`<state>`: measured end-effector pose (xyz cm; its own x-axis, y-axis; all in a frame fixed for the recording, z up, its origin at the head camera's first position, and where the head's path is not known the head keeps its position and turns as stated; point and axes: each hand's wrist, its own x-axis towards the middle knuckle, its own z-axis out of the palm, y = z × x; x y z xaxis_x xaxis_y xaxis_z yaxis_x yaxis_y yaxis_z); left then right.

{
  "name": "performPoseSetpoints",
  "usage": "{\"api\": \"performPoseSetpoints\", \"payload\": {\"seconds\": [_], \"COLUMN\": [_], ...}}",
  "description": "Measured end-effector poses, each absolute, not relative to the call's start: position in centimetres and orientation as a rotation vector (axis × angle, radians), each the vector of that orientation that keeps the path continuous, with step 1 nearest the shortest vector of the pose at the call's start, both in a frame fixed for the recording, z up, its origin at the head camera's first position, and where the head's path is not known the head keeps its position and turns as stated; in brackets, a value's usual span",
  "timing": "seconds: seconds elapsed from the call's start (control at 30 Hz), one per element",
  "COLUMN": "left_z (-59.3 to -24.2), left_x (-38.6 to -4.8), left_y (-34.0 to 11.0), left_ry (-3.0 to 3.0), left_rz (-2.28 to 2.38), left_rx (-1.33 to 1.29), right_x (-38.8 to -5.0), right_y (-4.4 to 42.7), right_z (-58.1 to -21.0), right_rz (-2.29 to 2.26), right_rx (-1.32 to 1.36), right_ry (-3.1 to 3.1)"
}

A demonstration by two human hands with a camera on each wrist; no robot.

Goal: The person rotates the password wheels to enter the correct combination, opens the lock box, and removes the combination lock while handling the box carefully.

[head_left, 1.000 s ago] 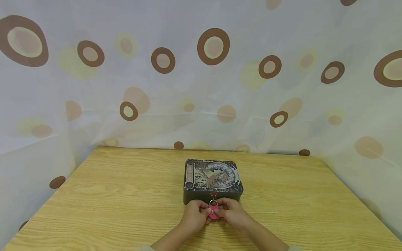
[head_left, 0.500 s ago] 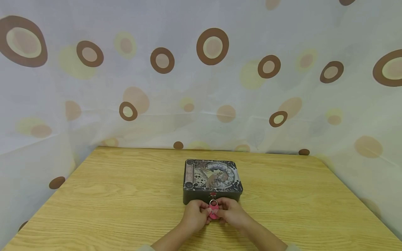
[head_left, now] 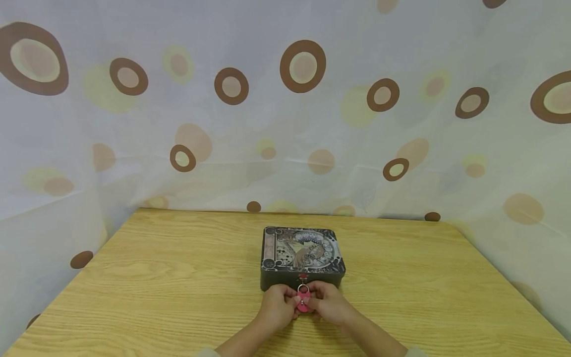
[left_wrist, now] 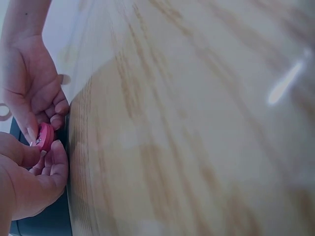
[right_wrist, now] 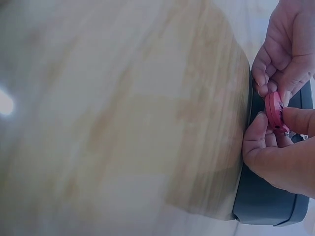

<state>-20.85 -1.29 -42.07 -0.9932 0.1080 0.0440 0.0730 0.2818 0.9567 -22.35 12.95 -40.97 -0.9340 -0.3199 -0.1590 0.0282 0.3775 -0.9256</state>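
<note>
Pinching from the left, your left hand (head_left: 277, 305) has its thumb and fingers on the pink padlock (head_left: 304, 302), which is just before the black box (head_left: 308, 253) on the wooden table (head_left: 169, 282). Your right hand (head_left: 331, 302) pinches its right side. The lid looks down and the padlock is at the red clasp (head_left: 303, 275); whether it is locked, and so what is left, I cannot tell. Count 2 hands, 1 padlock, 1 box, 1 clasp, 1 table.
</note>
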Motion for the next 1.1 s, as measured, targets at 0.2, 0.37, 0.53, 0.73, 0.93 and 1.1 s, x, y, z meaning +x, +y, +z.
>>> {"api": "performPoseSetpoints", "payload": {"seconds": [0.2, 0.37, 0.53, 0.73, 0.93, 1.1], "left_z": [-41.97, -41.88, -41.88, -41.93, -41.94, -41.87], "left_x": [-20.78, -20.7, -20.71, -20.79, -20.86, -20.84], "left_y": [-1.34, -1.41, -1.47, -1.44, -1.48, -1.47], "left_ry": [2.481, 2.471, 2.475, 2.489, 2.488, 2.493], "left_rz": [1.873, 1.887, 1.881, 1.86, 1.834, 1.83], "left_rx": [0.178, 0.181, 0.177, 0.182, 0.163, 0.161], "right_x": [-22.38, -22.29, -22.16, -22.16, -22.2, -22.24], "right_y": [12.87, 12.93, 12.87, 12.8, 12.88, 12.84], "right_z": [-41.07, -40.97, -40.78, -40.66, -40.77, -40.8], "right_rz": [-1.576, -1.592, -1.6, -1.594, -1.59, -1.589], "right_rx": [-0.253, -0.275, -0.276, -0.272, -0.281, -0.282], "right_ry": [2.34, 2.321, 2.316, 2.332, 2.323, 2.336]}}
